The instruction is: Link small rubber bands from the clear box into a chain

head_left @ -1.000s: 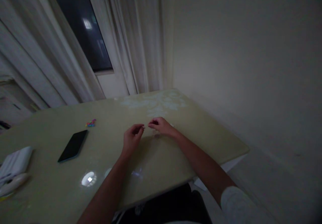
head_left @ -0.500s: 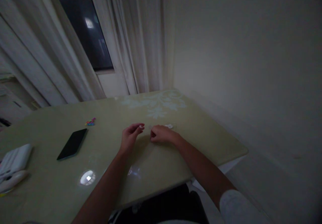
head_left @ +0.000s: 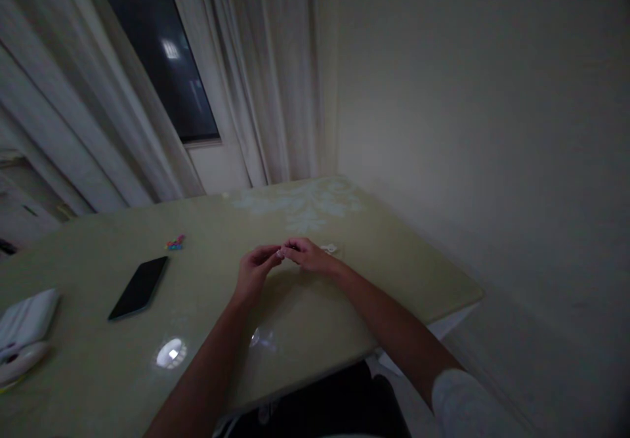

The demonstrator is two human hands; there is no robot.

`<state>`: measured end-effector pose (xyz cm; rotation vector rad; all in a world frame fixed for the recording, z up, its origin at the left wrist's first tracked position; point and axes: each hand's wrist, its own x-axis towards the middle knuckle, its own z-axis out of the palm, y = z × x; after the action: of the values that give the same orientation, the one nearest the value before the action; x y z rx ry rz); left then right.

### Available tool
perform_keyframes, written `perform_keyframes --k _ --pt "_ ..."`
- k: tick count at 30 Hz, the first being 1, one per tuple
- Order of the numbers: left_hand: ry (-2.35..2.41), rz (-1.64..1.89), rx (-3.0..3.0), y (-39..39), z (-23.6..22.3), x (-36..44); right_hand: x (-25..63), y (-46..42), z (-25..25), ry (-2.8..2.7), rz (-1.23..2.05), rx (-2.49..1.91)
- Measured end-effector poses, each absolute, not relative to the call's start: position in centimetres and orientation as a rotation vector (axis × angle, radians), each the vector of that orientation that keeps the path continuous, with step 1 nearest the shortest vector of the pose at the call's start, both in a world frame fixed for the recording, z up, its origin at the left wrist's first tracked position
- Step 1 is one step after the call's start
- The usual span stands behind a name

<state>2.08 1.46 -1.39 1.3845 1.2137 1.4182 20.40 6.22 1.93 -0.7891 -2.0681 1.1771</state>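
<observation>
Left hand point(head_left: 252, 272) pinches small whitish piece point(head_left: 280, 253) at its 2 o'clock, apparently steadying it for right hand point(head_left: 306, 254), fingertips bunched alongside, grip unclear; white bit point(head_left: 329, 248) lies on tabletop point(head_left: 315, 333) at right hand's 3 o'clock.

Pale piece point(head_left: 280, 253) at the left fingers point(head_left: 267, 250), probably part-hidden, too small for certainty, and white object point(head_left: 30, 316) cut off at left.
</observation>
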Motion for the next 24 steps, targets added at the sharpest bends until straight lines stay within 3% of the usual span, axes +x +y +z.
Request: perform_keyframes --k 11,24 --pt "1.230 1.496 1.310 1.7 -1.7 2.0 23.2 9.4 1.3 -2.052 0.772 -1.123" --pt "1.262 1.481 1.307 1.7 -1.8 2.0 22.4 8.2 -0.1 -2.332 0.548 -1.245"
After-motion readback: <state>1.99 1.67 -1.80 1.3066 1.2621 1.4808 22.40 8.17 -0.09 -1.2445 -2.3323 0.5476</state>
